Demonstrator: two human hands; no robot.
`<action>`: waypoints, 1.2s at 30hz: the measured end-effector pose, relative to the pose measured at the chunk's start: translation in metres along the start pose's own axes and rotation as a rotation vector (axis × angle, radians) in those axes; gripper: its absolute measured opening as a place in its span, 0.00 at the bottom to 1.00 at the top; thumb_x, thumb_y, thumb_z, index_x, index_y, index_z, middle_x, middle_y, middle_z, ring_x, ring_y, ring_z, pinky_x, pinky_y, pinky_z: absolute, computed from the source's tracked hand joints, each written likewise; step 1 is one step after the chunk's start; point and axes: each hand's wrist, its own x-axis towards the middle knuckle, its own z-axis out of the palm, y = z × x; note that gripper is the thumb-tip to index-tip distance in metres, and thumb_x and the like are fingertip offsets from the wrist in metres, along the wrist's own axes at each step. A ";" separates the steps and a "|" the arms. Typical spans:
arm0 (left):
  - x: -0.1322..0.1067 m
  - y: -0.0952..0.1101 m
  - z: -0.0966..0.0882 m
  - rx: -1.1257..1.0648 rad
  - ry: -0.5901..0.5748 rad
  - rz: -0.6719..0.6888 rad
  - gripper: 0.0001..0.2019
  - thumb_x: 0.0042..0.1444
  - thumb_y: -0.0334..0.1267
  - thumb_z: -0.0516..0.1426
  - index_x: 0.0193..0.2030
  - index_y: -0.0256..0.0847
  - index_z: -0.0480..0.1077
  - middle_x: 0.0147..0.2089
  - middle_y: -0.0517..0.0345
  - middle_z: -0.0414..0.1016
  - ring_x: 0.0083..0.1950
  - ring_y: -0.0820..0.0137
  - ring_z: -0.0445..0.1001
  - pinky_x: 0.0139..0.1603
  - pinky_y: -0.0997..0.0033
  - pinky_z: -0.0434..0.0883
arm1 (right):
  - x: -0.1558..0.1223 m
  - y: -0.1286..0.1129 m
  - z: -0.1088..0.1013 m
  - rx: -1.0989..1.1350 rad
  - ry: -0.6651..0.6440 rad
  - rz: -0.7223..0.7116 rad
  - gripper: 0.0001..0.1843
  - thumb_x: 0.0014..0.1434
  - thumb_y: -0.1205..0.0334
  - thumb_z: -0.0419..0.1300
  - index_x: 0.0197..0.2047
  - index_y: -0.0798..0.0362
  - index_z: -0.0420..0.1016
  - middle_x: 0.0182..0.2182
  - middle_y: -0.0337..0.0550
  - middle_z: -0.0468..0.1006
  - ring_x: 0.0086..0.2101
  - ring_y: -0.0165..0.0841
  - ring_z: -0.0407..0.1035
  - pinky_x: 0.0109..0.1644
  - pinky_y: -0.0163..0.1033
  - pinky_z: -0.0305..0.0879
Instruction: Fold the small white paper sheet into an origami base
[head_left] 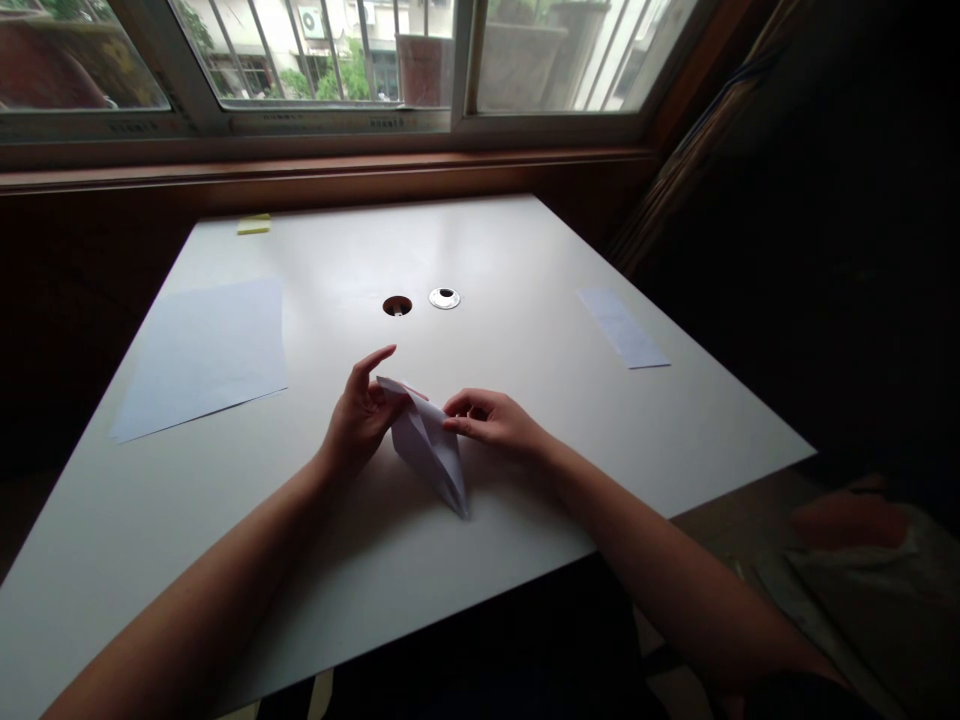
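A folded sheet of white paper (427, 445) is held up between my two hands over the white table, with its pointed end slanting down toward me. My left hand (364, 410) grips its upper left part with the thumb across the front, while the index finger sticks up free. On the right edge, my right hand (491, 418) pinches the paper between thumb and fingertips. Several fold lines and layers show. The fingers behind the paper are partly hidden.
Flat white sheets (210, 355) lie on the table's left side. A narrow paper strip (624, 328) rests at the right. Farther back are a round table hole (397, 306), its metal-coloured cover ring (445, 299) and yellow sticky notes (253, 225). A window (322, 60) stands behind.
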 end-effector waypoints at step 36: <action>0.008 -0.002 -0.009 0.099 0.082 -0.220 0.19 0.57 0.54 0.61 0.41 0.38 0.73 0.34 0.59 0.73 0.33 0.72 0.68 0.33 0.76 0.63 | 0.030 -0.017 0.012 -0.188 -0.080 0.007 0.12 0.58 0.52 0.67 0.33 0.53 0.79 0.36 0.42 0.73 0.37 0.31 0.68 0.42 0.37 0.63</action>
